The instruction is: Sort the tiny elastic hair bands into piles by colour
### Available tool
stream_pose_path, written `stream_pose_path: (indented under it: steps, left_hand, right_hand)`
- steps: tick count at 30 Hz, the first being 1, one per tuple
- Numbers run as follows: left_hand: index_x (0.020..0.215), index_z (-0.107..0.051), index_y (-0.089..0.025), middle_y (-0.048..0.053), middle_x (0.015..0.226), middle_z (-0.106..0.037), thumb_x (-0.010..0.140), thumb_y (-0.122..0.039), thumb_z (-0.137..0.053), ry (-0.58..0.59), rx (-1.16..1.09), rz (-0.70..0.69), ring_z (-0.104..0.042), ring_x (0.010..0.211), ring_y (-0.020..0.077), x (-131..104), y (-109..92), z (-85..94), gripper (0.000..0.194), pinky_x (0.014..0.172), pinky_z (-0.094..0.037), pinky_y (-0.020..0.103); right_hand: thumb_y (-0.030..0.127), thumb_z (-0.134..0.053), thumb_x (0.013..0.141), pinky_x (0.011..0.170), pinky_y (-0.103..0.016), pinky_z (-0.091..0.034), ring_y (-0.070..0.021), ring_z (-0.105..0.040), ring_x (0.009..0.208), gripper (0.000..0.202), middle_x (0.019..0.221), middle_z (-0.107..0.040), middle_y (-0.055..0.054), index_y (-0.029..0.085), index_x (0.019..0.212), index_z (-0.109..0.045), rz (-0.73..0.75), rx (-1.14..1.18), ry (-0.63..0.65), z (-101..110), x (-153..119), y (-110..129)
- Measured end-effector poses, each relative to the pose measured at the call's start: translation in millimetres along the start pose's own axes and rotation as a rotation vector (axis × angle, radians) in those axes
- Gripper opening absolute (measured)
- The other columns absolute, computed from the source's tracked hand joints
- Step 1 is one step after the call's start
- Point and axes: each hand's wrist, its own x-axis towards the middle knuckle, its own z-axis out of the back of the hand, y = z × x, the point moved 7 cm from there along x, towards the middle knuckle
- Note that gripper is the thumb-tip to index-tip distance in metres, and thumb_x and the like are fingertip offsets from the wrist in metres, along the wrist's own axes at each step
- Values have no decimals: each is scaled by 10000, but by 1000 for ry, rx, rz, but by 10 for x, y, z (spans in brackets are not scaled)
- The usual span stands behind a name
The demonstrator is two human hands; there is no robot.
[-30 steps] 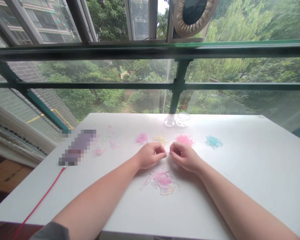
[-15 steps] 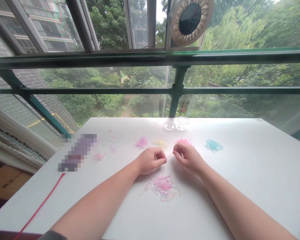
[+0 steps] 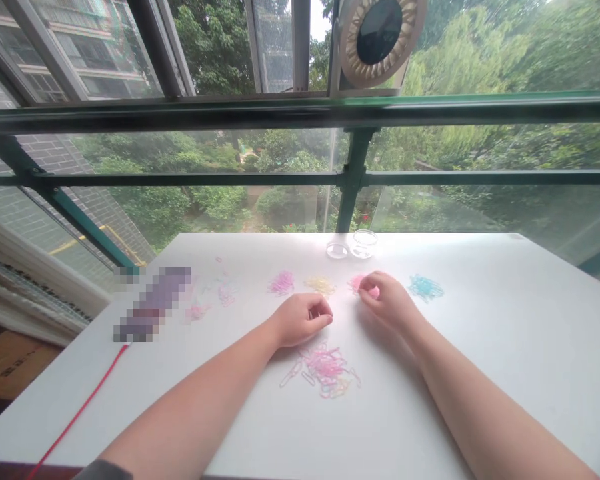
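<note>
My left hand (image 3: 304,320) rests near the middle of the table, thumb and fingertips curled together. What lies inside its fingers is too small to make out. Just in front of it spreads a mixed pile of paper clips (image 3: 326,367), mostly pink with some pale ones. My right hand (image 3: 386,297) is at the pink paper clips (image 3: 356,285), fingers pinched and partly covering that pile; anything between its fingertips is hidden. Farther left lie yellow paper clips (image 3: 320,286) and purple-pink paper clips (image 3: 282,283). Blue paper clips (image 3: 426,287) sit right of my right hand.
Two clear round containers (image 3: 364,244) stand at the back of the white table (image 3: 505,360). Small scattered clips (image 3: 197,311) lie on the left, beside a pixelated object (image 3: 155,300) with a red cable (image 3: 83,410). A green railing (image 3: 205,180) runs behind the table.
My right hand has moved away from my left, rightward and back to the pink pile. The thin pink piece between my hands no longer shows. My left hand has stayed in place.
</note>
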Motion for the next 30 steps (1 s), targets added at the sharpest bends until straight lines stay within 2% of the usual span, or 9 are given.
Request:
stream_pose_path:
  steps: [2, 5, 9, 17, 22, 25, 30]
  left_hand:
    - [796, -637, -176, 6, 744, -611, 774, -306, -557, 3, 8, -1, -502, 638, 102, 5, 7, -3, 154, 592, -398, 212]
    - [792, -639, -175, 8, 742, -609, 768, -300, -557, 11, 20, -4, -503, 638, 103, 6, -4, -7, 152, 589, -397, 211]
    - [779, -638, -169, 14, 733, -605, 764, -300, -550, 17, 16, -7, -507, 633, 107, 1, -25, -11, 158, 585, -400, 215]
    - [785, -637, -171, 19, 755, -614, 766, -302, -552, 15, 14, -12, -509, 643, 112, -3, -6, -12, 157, 583, -401, 216]
    - [794, -633, -177, 16, 772, -618, 774, -306, -549, 35, 20, -9, -512, 657, 112, -4, 0, -2, 155, 590, -402, 215]
    - [799, -633, -178, 18, 780, -620, 777, -313, -547, 56, 23, -7, -513, 659, 112, -5, -6, 3, 162, 595, -404, 217]
    - [800, -634, -175, 19, 767, -619, 774, -315, -548, 48, 24, -2, -512, 653, 115, -7, -8, 12, 167, 594, -405, 219]
  right_hand:
    - [208, -511, 713, 783, -357, -413, -221, -546, 818, 68, 812, -599, -72, 191, 680, -568, -29, -70, -110, 104, 57, -158]
    - [209, -455, 753, 844, -391, -401, -245, -556, 908, 71, 926, -620, -106, 195, 753, -525, -96, -50, -223, 169, 98, -359]
    - [214, -377, 811, 832, -393, -412, -245, -568, 954, 90, 1035, -622, -130, 205, 841, -461, -201, 31, -217, 110, 119, -520]
    - [245, -394, 813, 769, -379, -418, -238, -591, 863, 104, 984, -647, -107, 204, 862, -476, -238, 63, -195, 130, 99, -504]
    - [234, -408, 801, 764, -356, -436, -210, -607, 854, 102, 984, -639, -94, 196, 855, -485, -248, 181, -292, 207, 95, -577]
    - [244, -446, 773, 770, -351, -429, -210, -583, 841, 119, 904, -632, -82, 185, 816, -540, -229, 101, -324, 254, 103, -593]
    - [246, -511, 718, 740, -332, -421, -184, -551, 741, 136, 795, -588, -50, 179, 709, -629, -203, -39, -225, 203, 112, -526]
